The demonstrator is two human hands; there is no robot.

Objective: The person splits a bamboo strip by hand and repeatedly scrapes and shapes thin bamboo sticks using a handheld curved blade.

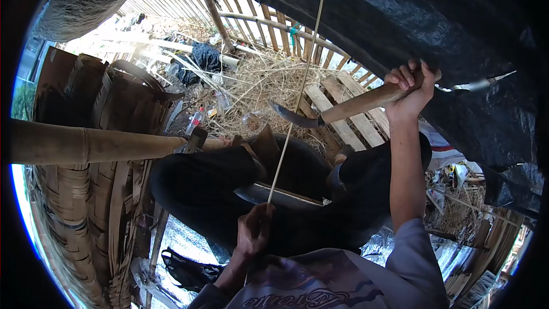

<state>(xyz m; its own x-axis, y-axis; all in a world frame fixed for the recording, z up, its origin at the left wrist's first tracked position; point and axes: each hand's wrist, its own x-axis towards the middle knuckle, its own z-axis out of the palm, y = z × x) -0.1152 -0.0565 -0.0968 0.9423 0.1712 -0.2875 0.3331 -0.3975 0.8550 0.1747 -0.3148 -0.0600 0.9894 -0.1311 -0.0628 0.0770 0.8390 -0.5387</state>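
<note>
"Two hands are in my view. Where's the strip?"

"Running from the top middle of the frame down to the lower middle. My left hand pinches the strip near its lower part, a narrow grip, with a short tail passing below the fingers."

"And the other grip?"

"My right hand, right of centre, is closed around the knife by its long wooden handle. The curved blade points left and crosses the strip in my view. Whether the edge touches it, I can't tell."

"How far along are we?"

"The strip is already one long, slender length, split from anything wider, I'd judge. I see no notch or curl at the blade, so how much shaping is left I can't tell."

"What's close by?"

"A second blade lies across the lap, just beyond my left hand. The pole comes in from the left edge, and woven panels stand at lower left."

"Farther out?"

"Straw covers the ground at upper middle, wooden slats lie behind the knife, and a bottle sits left of centre."
</note>
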